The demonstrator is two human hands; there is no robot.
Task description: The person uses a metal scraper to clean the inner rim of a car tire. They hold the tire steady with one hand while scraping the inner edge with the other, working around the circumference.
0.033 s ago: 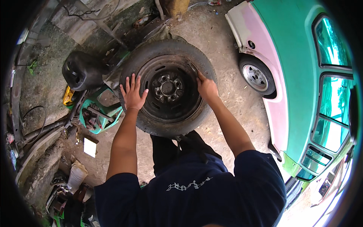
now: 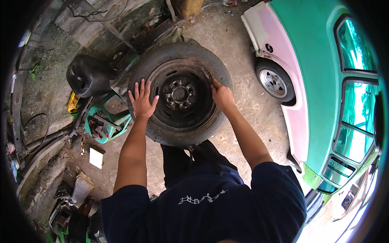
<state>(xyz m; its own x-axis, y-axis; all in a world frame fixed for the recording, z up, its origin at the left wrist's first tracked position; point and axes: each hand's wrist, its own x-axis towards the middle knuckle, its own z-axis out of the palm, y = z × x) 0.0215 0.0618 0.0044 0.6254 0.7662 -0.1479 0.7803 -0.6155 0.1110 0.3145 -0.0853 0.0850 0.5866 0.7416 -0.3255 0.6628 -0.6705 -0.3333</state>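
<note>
A black tyre [image 2: 184, 52] on a dark, dirty steel wheel rim [image 2: 190, 122] lies face up in front of my body. Bolt holes ring the hub at its centre. My left hand [image 2: 142, 101] rests flat on the tyre's left sidewall, fingers spread and thumb reaching over the rim's edge. On the opposite side, my right hand [image 2: 222, 96] is closed at the seam between tyre and rim, its index finger pointing along the rim's lip. Anything small under those fingers is too hidden to make out.
A green and pink vehicle [image 2: 298, 52] with a silver-rimmed wheel [image 2: 273, 83] stands at right. Left of the tyre are a black plastic container [image 2: 86, 75] and a turquoise crate [image 2: 90, 128] holding metal parts. A white flat piece [image 2: 96, 158] lies on the concrete floor [image 2: 251, 129].
</note>
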